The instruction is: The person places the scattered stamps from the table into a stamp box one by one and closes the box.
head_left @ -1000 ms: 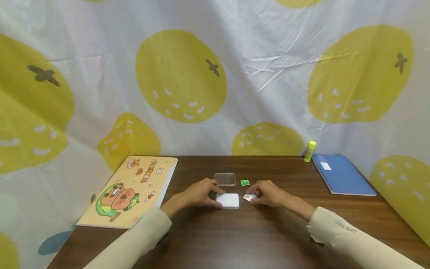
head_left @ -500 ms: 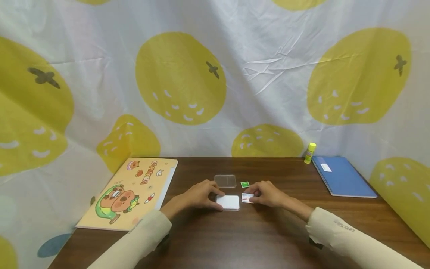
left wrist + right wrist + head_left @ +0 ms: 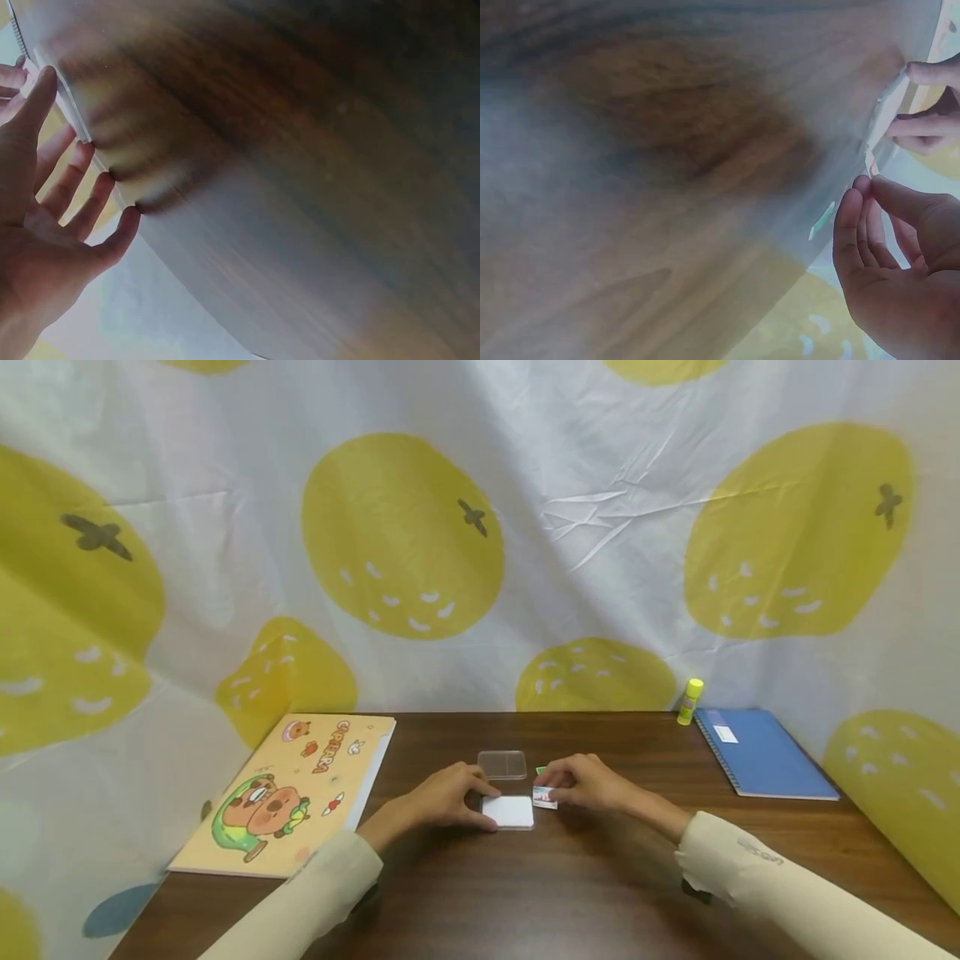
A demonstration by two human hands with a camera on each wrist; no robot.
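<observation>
A person's two hands met over the middle of a dark wooden table (image 3: 480,902). The left hand (image 3: 450,795) held a flat white box (image 3: 510,812) with a see-through rim by its left side, thumb at the near corner and forefinger at the far one. In the left wrist view the other fingers were spread and bent, their tips down near the table top. The box lay in front of the person, its white face up.

The right hand (image 3: 588,783) pinched a small white card (image 3: 543,797) with red print between thumb and fingertips. The card was just beside the right edge of the box; whether the two touched could not be told. A green sticker (image 3: 540,769) lay on the table behind the right hand, mostly hidden by it in the head view. Behind the box lay a clear plastic lid (image 3: 502,765).

At the left of the table was a large orange book (image 3: 273,806) with cartoon animals on its cover. At the far right a yellow glue stick (image 3: 689,702) stood upright next to a blue spiral notebook (image 3: 768,756) with a white label. A pale cloth (image 3: 585,585) printed with yellow fruit hung around the table.
</observation>
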